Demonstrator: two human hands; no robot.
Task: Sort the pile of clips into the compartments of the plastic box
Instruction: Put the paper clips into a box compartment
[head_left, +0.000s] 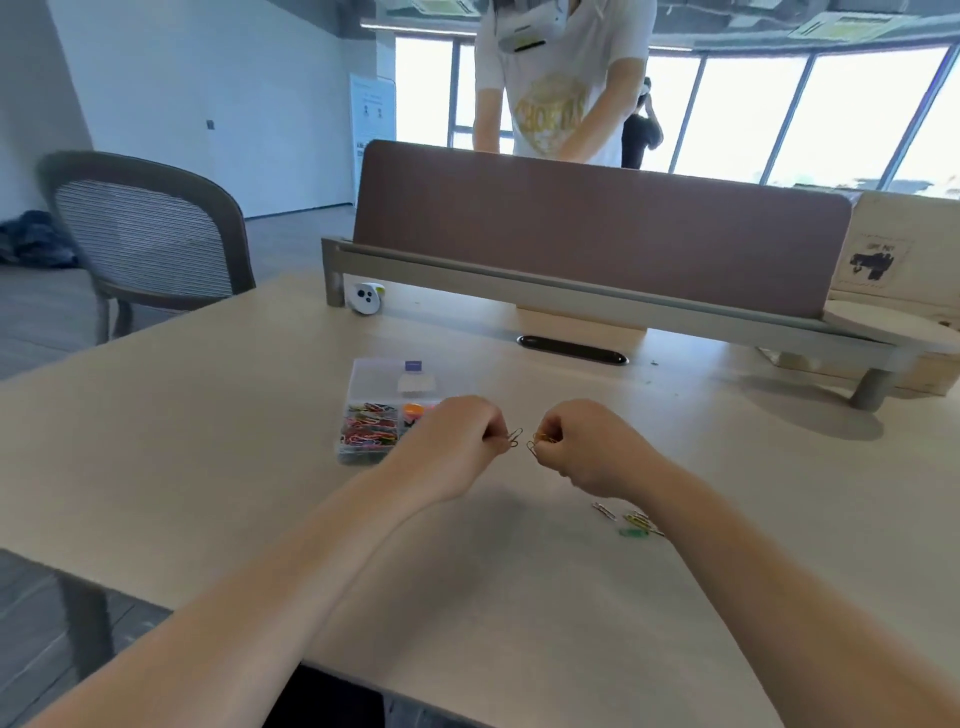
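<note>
The clear plastic box (363, 395) lies open on the table, left of my hands; its near compartments hold coloured paper clips and one holds something orange. My left hand (453, 435) partly covers the box's right side and pinches a single gold paper clip (514, 437) at its fingertips. Just to the right, my right hand (582, 441) is closed on a small bunch of gold clips (537, 444). The two hands are held a little above the table, a few centimetres apart. A few loose clips (631, 518) lie on the table beside my right forearm, some silver, some yellow and green.
A brown desk divider (597, 234) runs along the table's far side, with a person in a white shirt standing behind it. A small white device (367, 297) sits by the divider's left end. A cable slot (571, 349) lies beyond the box. A mesh chair (150, 234) stands at left.
</note>
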